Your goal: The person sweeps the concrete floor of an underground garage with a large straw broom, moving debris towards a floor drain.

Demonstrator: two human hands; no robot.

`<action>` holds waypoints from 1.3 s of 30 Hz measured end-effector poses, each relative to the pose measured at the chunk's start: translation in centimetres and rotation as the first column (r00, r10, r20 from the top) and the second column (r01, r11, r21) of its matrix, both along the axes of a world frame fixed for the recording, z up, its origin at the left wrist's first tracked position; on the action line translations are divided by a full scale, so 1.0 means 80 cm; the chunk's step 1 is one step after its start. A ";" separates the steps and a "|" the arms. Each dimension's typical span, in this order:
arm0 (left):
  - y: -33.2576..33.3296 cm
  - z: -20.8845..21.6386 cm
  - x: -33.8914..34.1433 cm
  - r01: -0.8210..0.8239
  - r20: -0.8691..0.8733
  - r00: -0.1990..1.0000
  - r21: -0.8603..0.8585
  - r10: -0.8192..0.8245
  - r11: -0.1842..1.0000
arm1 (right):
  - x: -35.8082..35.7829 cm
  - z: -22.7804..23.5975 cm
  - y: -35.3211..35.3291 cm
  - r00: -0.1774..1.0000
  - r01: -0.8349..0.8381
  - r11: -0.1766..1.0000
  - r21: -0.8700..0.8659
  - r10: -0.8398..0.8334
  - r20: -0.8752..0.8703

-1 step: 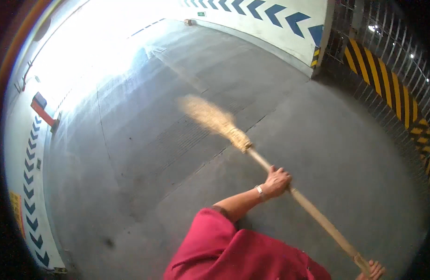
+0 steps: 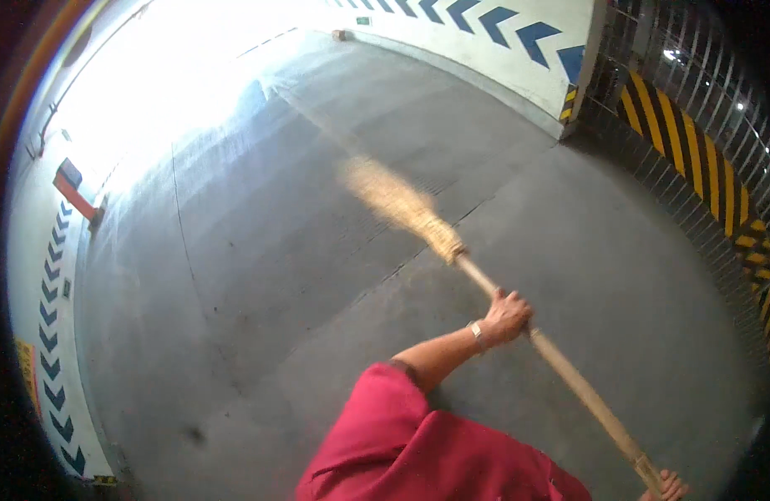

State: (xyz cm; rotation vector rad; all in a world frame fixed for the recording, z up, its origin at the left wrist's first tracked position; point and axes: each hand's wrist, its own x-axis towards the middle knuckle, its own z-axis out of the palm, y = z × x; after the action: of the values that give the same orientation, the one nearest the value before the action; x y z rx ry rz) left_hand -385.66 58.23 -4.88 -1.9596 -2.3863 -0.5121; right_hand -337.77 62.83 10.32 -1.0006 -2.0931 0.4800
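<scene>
Beyond the left hand [image 2: 508, 317], wrapped round the handle [image 2: 581, 388], the broom's bristles [image 2: 406, 206] blur over the floor [image 2: 285, 259], right hand [image 2: 672, 484] gripping near the rear end; looks mid-sweep, next stroke calling for firm grips, low bristles.

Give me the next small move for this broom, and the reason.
Probably sweep the tan straw broom head a little leftward: dark specks, perhaps dirt, lie on the grey floor to its left, while the left grip and, lower down, the right grip hold the long pale handle.
</scene>
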 end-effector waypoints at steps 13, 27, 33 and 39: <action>-0.095 -0.079 -0.186 -0.361 0.337 0.881 0.028 0.331 0.932 | -0.380 0.116 -0.013 0.649 -0.708 0.657 -0.258 0.463 -0.604; -0.187 0.035 -0.237 -0.217 0.168 0.961 -0.050 0.222 0.975 | -0.361 0.098 0.029 0.296 -0.824 0.530 -0.202 0.098 -0.950; -0.011 0.088 -0.312 -0.053 0.083 0.996 0.198 0.037 0.979 | -0.357 0.149 0.054 0.220 -0.796 0.603 0.047 0.362 -0.906; 0.082 0.018 -0.454 -0.088 0.119 0.991 0.196 0.065 0.977 | -0.544 0.128 0.074 0.404 -0.751 0.657 0.072 0.543 -0.737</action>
State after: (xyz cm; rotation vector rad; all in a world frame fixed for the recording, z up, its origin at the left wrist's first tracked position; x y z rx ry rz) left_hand -422.01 64.80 -3.45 -1.7926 -2.3534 -0.8443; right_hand -381.32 68.71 20.59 0.0408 -1.5996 1.3646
